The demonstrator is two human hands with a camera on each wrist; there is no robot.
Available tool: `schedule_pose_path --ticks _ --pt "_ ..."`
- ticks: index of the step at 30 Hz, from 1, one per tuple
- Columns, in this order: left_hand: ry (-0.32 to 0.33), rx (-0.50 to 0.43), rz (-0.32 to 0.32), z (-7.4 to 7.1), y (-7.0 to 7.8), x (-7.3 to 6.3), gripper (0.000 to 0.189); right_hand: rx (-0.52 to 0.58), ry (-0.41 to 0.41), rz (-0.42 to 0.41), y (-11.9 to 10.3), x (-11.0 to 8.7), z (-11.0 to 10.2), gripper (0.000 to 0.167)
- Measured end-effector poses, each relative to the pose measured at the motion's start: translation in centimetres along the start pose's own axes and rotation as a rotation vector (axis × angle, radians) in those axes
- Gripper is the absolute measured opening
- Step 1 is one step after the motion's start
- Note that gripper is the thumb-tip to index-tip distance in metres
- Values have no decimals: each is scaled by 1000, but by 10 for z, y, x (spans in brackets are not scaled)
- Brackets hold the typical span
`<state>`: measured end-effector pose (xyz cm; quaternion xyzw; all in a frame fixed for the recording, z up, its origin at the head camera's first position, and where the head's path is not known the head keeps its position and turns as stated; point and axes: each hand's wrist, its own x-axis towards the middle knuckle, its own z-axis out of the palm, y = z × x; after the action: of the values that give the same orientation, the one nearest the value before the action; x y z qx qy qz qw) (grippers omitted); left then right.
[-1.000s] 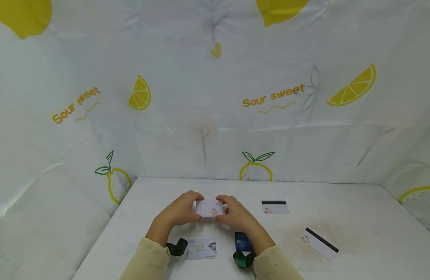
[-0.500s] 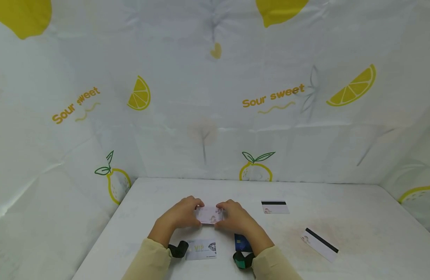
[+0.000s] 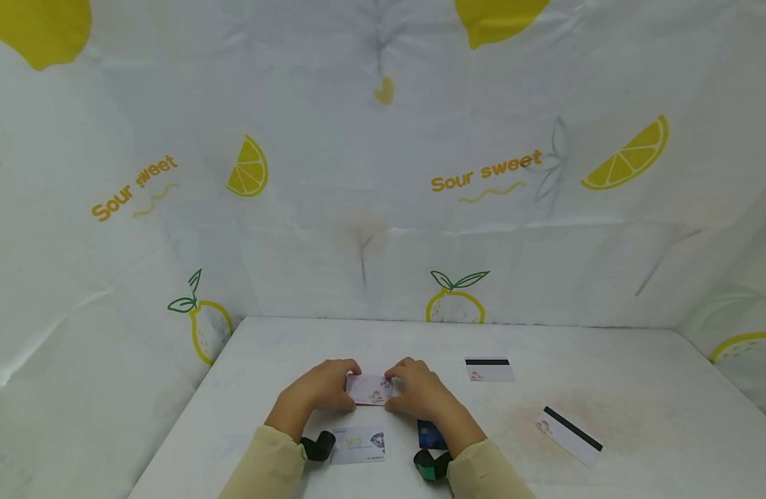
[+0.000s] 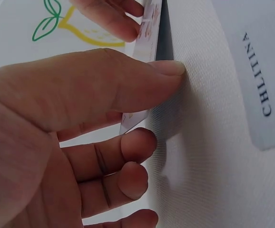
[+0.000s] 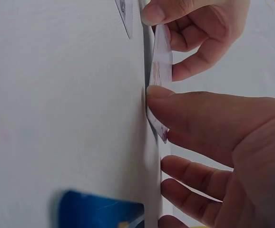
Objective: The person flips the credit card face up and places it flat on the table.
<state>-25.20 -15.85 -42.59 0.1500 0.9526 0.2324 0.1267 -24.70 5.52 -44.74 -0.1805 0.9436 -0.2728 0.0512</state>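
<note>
A white card with a pink floral print [image 3: 369, 390] is held flat between both hands, low over the white table. My left hand [image 3: 323, 384] pinches its left end, thumb on the near edge and index finger behind. At the right end, my right hand [image 3: 420, 388] grips it the same way. In the left wrist view the card [image 4: 149, 35] casts a dark shadow on the cloth just under it. The right wrist view shows the card [image 5: 162, 61] nearly edge-on, with the thumb [image 5: 175, 102] at its near side. The other fingers of both hands curl loosely past it.
A silver VIP card [image 3: 360, 445] lies in front of the hands. A blue chip card [image 3: 430, 435] is partly covered by the right forearm. Two white cards with black stripes, one farther back [image 3: 490, 369] and one slanted [image 3: 570, 435], lie to the right.
Both hands have brought the floral card toward the person and lower, closer to the table. The other cards have stayed where they were.
</note>
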Motion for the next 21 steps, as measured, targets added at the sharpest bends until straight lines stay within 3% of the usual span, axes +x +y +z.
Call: schedule_pose_path --ticks 21 --pt "-15 -23 -27 -1 -1 -1 52 -4 10 11 -3 0 -2 33"
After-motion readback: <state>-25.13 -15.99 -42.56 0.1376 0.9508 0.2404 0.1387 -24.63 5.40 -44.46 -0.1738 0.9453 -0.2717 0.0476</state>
